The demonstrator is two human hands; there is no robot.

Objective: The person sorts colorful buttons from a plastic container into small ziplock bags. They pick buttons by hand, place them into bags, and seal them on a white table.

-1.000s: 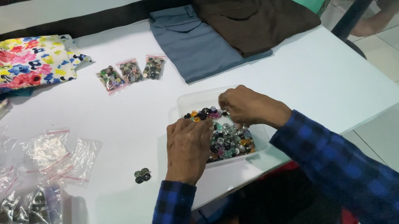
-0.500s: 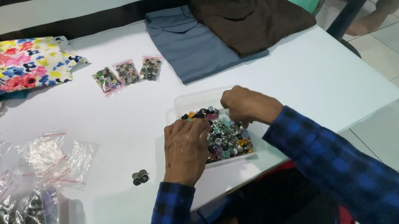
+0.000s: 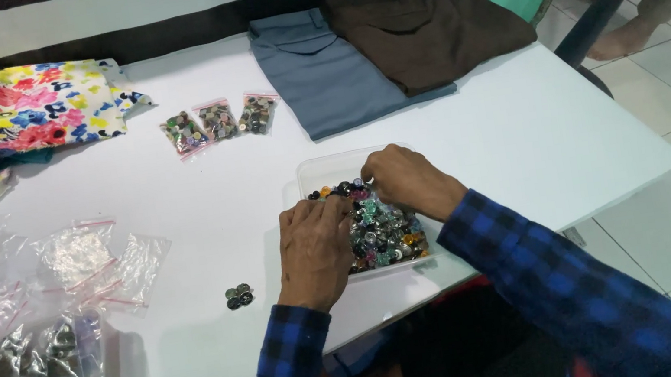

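Near the table (image 3: 519, 128) edge, the left hand (image 3: 313, 248) and right hand (image 3: 409, 180) rested curled in the clear tray (image 3: 324, 168) of buttons (image 3: 386, 234); whether either pinched one, I could not tell. The tray's long axis ran away from the person.

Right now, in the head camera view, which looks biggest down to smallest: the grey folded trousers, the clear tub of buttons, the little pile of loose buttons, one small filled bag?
1. Grey folded trousers
2. Clear tub of buttons, though it lies nearer the camera
3. Small filled bag
4. Little pile of loose buttons
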